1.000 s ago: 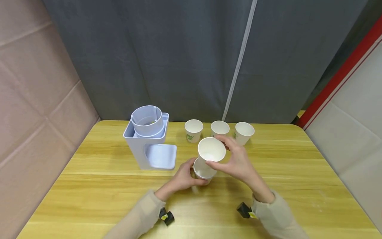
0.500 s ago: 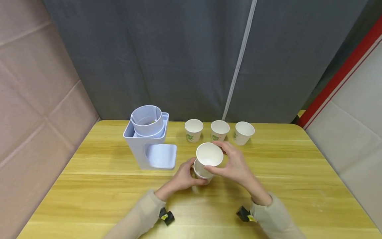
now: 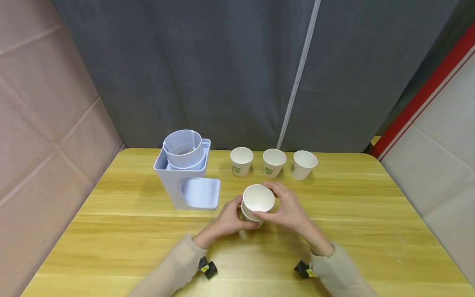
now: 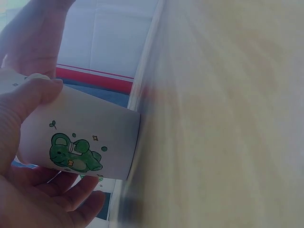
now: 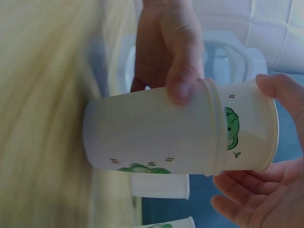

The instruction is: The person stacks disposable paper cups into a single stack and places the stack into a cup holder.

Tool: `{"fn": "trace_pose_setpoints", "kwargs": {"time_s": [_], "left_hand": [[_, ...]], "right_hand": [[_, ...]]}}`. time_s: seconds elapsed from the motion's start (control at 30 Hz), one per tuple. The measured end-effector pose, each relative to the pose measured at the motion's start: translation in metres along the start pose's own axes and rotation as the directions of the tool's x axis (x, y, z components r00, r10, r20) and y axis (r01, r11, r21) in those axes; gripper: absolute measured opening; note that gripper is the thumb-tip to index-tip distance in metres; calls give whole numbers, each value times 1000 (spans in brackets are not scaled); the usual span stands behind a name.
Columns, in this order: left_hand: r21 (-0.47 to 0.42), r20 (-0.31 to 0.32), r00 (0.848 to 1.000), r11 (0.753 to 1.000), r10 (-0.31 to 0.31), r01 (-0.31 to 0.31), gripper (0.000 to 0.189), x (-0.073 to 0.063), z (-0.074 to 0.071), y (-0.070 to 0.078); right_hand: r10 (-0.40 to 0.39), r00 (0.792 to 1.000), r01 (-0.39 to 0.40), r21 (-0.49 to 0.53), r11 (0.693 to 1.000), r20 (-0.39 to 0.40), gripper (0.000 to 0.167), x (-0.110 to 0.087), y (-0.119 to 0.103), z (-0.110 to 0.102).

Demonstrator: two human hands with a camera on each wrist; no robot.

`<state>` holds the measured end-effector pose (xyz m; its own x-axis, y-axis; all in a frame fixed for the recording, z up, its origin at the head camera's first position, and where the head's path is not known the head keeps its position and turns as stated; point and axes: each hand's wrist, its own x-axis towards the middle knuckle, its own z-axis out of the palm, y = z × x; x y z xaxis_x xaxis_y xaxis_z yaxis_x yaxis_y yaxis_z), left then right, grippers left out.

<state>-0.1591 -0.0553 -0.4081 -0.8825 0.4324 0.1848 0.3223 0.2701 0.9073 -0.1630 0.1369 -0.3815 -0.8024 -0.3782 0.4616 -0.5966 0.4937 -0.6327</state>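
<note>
My left hand (image 3: 230, 218) grips a white paper cup (image 5: 147, 135) that stands upright on the table. A green cartoon animal is printed on its side, plain in the left wrist view. Two rims lie close together at its top in the right wrist view. My right hand (image 3: 291, 209) holds another white paper cup (image 5: 251, 137) by its rim, between thumb and fingers. That upper cup sits partway inside the lower one, its own rim still raised above the others. Seen from the head, the upper cup hides most of the lower one.
Three more white paper cups stand in a row at the back: left cup (image 3: 241, 161), middle cup (image 3: 274, 163), right cup (image 3: 304, 164). A pale blue plastic holder (image 3: 170, 185) with a round open container (image 3: 182, 148) on top stands left of my hands.
My right hand has lowered its cup down and slightly left, deeper into the cup below. The left hand has stayed in place around the lower cup.
</note>
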Motion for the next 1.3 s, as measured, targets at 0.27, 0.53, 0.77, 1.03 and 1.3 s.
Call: {"fn": "trace_pose_setpoints", "kwargs": {"time_s": [0.27,0.53,0.77,1.03,1.3], "left_hand": [[11,-11,1000,1000,18,-17,72,6,6,-33],[17,-4,999,999,34,-34,71,6,6,-37],[37,-3,999,999,38,-38,70,6,5,-36],[22,-1,999,998,50,-50,70,6,5,-38],[34,-1,999,998,51,-51,71,6,5,-38]], "right_hand": [[22,999,-21,-22,1000,28,66,-4,5,6],[12,999,-11,-7,1000,51,66,-6,11,12],[14,998,-14,0,1000,63,67,-8,12,14],[18,997,-17,-12,1000,81,67,-8,12,14],[25,995,-25,-2,1000,97,68,-9,13,14]]}}
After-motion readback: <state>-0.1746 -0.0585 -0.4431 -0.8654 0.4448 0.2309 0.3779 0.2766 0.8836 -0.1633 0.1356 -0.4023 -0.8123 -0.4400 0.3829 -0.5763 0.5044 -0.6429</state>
